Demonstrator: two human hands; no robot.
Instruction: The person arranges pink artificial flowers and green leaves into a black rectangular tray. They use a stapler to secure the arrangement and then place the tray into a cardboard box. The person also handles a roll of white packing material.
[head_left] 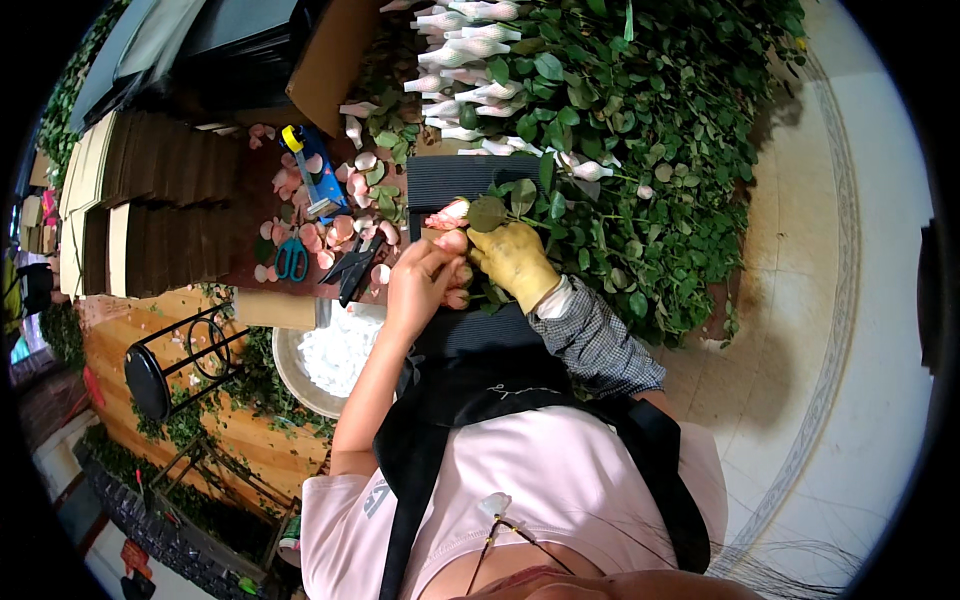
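Observation:
My bare left hand (418, 288) is closed at the pink rose heads (448, 214), its fingertips pinched on the petals of the middle bloom. My right hand (515, 262), in a yellow glove and checked sleeve, has curled fingers wrapped at the stems beside the blooms, under green leaves (523, 197). The roses lie on a dark ribbed mat (435, 175). Just left of them are black scissors (350, 270), teal scissors (292, 260), a blue tape dispenser (322, 183) and loose pink petals (342, 232).
Stacked cardboard pieces (140, 245) stand at left. White netted buds (470, 45) and piled leafy stems (670, 170) fill the upper right. A bowl of white pieces (292, 360) sits below the table edge, near a black stool (147, 380).

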